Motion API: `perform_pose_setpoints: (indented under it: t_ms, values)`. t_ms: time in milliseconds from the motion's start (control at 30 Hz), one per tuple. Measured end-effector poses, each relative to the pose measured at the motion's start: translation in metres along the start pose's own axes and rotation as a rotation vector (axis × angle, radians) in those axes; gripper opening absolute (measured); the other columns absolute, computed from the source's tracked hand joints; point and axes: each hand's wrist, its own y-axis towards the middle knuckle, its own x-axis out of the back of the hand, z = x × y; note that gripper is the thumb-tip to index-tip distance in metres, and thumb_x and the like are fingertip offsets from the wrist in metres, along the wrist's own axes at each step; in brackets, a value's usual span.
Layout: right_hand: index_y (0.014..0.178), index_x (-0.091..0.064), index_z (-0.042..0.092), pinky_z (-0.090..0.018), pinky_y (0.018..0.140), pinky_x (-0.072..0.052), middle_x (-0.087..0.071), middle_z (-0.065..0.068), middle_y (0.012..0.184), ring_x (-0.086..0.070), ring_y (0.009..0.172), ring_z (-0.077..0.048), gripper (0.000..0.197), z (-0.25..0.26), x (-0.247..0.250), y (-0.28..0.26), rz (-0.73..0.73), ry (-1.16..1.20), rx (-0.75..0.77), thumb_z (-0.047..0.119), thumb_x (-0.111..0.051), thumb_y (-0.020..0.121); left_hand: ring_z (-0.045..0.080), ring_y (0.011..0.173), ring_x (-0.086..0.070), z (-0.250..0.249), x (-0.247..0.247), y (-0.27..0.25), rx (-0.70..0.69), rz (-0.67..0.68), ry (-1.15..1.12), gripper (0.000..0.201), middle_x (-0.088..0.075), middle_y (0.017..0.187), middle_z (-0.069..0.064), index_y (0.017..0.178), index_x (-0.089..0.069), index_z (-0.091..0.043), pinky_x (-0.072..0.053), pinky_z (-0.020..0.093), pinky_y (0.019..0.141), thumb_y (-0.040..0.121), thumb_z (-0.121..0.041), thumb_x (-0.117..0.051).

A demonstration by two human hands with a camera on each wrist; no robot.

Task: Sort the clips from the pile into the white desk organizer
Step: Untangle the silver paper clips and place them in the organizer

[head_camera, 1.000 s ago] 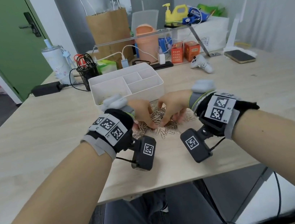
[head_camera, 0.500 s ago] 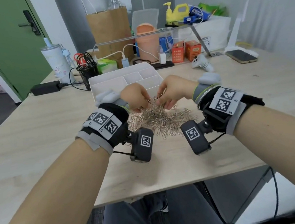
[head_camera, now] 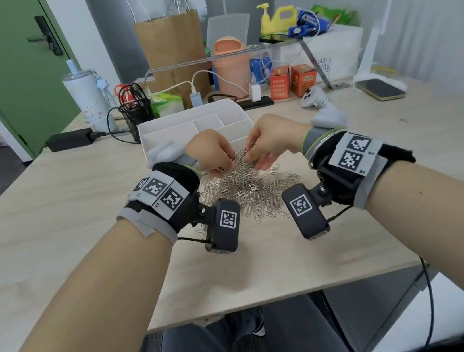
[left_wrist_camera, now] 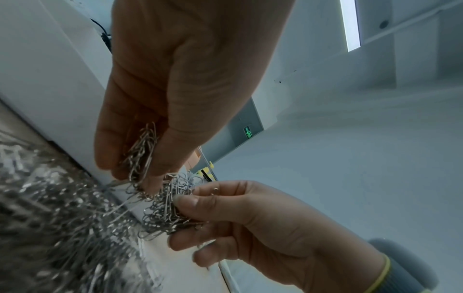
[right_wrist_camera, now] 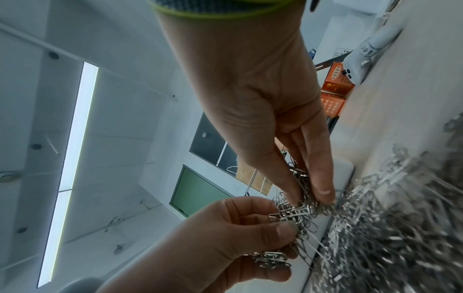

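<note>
Nearest, noted the edge of the wooden table point(head_camera: 53, 230) and, on it, the pile of silver clips point(head_camera: 245, 194), taken as the landmark. Just this side of the pile, wore two black wrist cameras point(head_camera: 225, 224), one strapped under each forearm.

Held both hands raised just above the far edge of the pile, close together, fingertips almost meeting. Pinched a tangled bunch of clips point(left_wrist_camera: 142, 154) between the thumb and curled fingers of the left hand point(head_camera: 209, 149). Clamped a second tangle point(left_wrist_camera: 165, 208) between the thumb and bent fingers of the right hand point(head_camera: 273, 137). Found the two tangles hooked into each other between the hands, with a few loose clips trailing down toward the pile. Could not tell how many clips sat in either hand.

Directly behind the pile, close against its far edge, found the white desk organizer point(head_camera: 158, 126), open-topped and split into several compartments.

Farther behind the pile and to its left, saw a black mesh pen holder point(head_camera: 137, 114) and a white tumbler point(head_camera: 89, 100). Behind and to its right, saw a white controller point(head_camera: 314, 98), two orange boxes point(head_camera: 292, 81) and a phone point(head_camera: 381, 89). Farthest back, saw a brown paper bag point(head_camera: 171, 50) and a green door point(head_camera: 2, 74).
</note>
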Motion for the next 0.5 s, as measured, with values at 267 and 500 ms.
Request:
perform_pose_setpoints:
  t_ms: [267, 500]
  values:
    - [0.085, -0.062, 0.004, -0.024, 0.053, -0.059, -0.068, -0.015, 0.075, -0.069, 0.051, -0.012, 0.011, 0.028, 0.034, 0.026, -0.067, -0.001, 0.063, 0.003, -0.072, 0.080, 0.015, 0.060, -0.059, -0.020, 0.036, 0.026, -0.035, -0.086, -0.040, 0.018, -0.060, 0.073, 0.001, 0.094, -0.063, -0.013, -0.058, 0.033, 0.078, 0.081, -0.007, -0.073]
    - [0.089, -0.064, 0.004, -0.020, 0.048, -0.055, -0.070, -0.017, 0.086, -0.070, 0.059, -0.014, 0.011, 0.030, 0.042, 0.056, -0.073, -0.065, 0.060, 0.006, -0.071, 0.081, 0.016, 0.057, -0.060, -0.017, 0.041, 0.057, -0.007, -0.119, -0.048, 0.022, -0.060, 0.072, 0.002, 0.100, -0.065, -0.010, -0.057, 0.024, 0.062, 0.081, -0.006, -0.073]
